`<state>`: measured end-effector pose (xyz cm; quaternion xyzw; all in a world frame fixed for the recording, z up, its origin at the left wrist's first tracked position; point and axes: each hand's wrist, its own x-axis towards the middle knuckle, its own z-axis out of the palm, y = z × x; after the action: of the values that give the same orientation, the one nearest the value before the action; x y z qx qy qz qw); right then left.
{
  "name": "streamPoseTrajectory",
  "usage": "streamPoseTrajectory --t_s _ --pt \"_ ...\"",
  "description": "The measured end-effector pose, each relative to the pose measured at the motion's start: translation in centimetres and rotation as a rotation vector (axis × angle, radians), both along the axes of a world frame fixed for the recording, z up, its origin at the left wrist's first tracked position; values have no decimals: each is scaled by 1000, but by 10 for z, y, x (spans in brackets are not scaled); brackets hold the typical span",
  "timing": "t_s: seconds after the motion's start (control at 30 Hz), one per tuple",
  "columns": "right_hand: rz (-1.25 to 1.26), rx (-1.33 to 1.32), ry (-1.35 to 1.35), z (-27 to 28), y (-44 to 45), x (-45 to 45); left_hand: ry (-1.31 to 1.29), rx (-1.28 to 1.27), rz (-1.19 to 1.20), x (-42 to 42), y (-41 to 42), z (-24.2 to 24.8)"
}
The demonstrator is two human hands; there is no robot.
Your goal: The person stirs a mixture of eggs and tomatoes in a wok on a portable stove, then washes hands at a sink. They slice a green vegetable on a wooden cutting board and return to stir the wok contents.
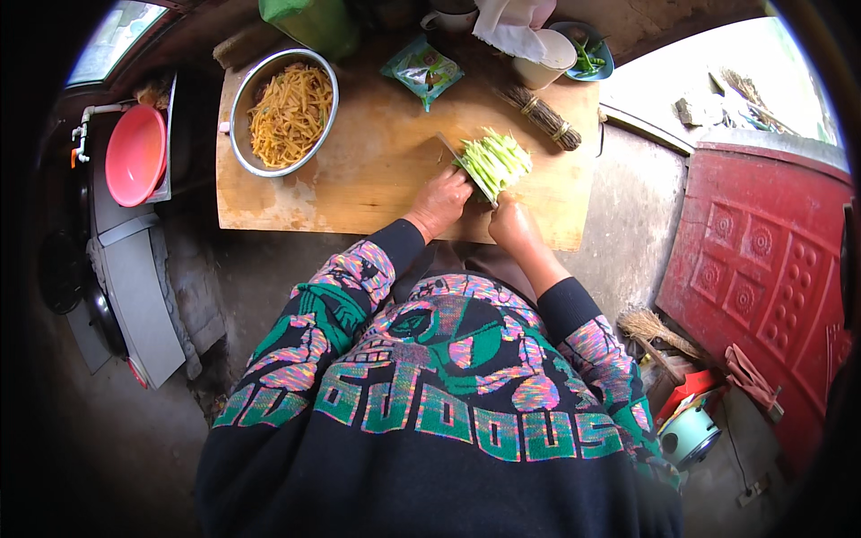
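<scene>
On the wooden board lies a bunch of thin light-green cut vegetable pieces. My right hand grips the handle end of a kitchen knife, whose blade runs diagonally along the left side of the green pieces. My left hand is just left of the blade, its fingertips near the cut side. The blade and fingers hide what lies beneath them, and whether the left hand holds anything cannot be told. To the left stands a metal basin of yellow shredded vegetable.
A tied twig brush lies right of the greens. Behind are a teal packet, a white tub with white cloth, and a blue bowl of green peppers. A red basin is at far left.
</scene>
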<state>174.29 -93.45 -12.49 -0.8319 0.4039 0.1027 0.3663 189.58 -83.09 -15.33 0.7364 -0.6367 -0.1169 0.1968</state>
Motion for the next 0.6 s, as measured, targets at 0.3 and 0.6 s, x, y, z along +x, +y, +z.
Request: streamPoseTrajectory --t_s 0.3,0.6 --pt "30 -62 -82 -5 0 2 27 -85 6 3 -1 -1" --pt "27 -41 -90 -4 4 2 38 -130 26 1 1 -7"
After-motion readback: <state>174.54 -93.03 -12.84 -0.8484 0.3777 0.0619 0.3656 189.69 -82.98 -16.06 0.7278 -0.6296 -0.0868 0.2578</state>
